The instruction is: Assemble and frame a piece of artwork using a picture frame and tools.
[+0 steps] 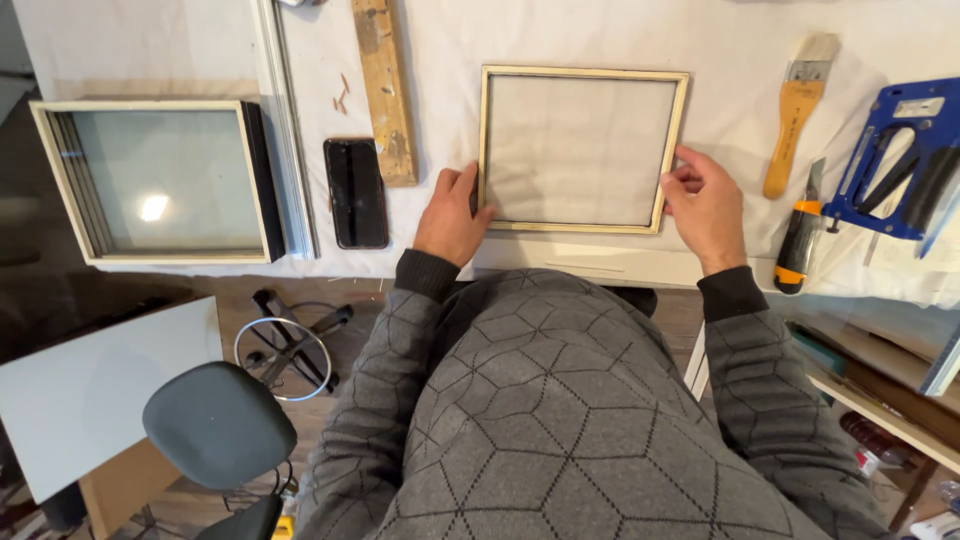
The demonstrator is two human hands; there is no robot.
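While the frame (583, 150) lies flat on the white cloth (730, 60), we have it between our two hands, one at each lower side. Our left hand (452, 215) presses its fingers against the left rail near the bottom corner; our right hand (705, 205) curls its fingers over the right rail, thumb on the outer edge. Neither hand closes fully round the wood. Being nearly square, the frame has no clear long axis and sits straight ahead of us, equally near both hands. A phone (355, 192) lies just left, a brush (800, 110) well to the right.
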